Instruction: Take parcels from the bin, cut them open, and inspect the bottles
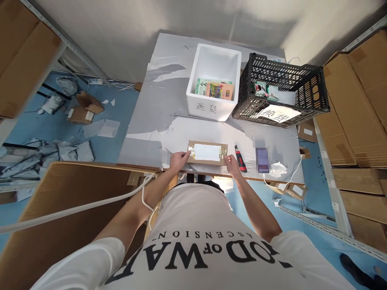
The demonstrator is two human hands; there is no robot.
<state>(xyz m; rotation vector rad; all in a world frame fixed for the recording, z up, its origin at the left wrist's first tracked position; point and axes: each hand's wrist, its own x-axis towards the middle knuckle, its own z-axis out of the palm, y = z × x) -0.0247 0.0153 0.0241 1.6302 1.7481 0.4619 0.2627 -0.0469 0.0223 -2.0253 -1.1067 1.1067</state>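
Here, both hands hold a labelled box; the shirt reads "ASCENSION".

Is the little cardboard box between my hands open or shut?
Shut, it seems: the cardboard box has a flat top with no raised flaps, a white label across it and shiny tape near both ends.

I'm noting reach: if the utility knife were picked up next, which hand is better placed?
Probably the right hand: the utility knife lies just beside it, while the left hand is at the cardboard box's opposite end.
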